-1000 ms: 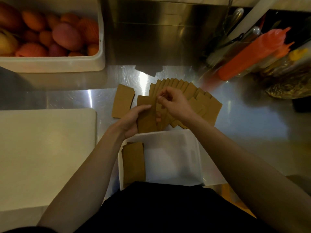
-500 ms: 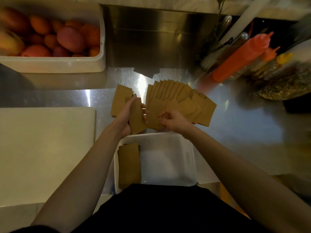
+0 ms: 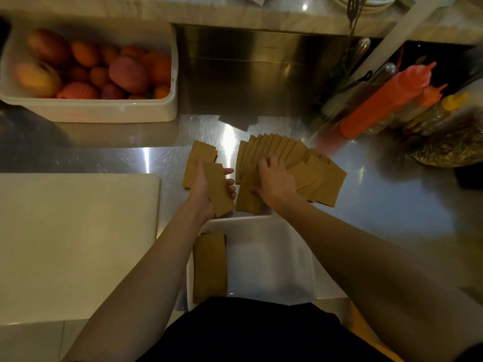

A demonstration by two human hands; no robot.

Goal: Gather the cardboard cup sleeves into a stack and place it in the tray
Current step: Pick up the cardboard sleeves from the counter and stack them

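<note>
While the left hand [image 3: 206, 188] has its grip closed around a small stack of sleeves [image 3: 219, 190], thumb on one side and fingertips poking out the other, the right hand [image 3: 274, 182] lies flat and open on the fanned sleeves [image 3: 295, 165] at its 3 o'clock. A loose sleeve [image 3: 200, 158] sits on the steel bench [image 3: 379, 205] right behind the left hand at 12. At 6 o'clock there's the white tray [image 3: 274, 257] with another sleeve pile [image 3: 210, 266] against its left wall. Fruit tub [image 3: 104, 111] way off at 10, cutting board [image 3: 73, 236] at 9.
</note>
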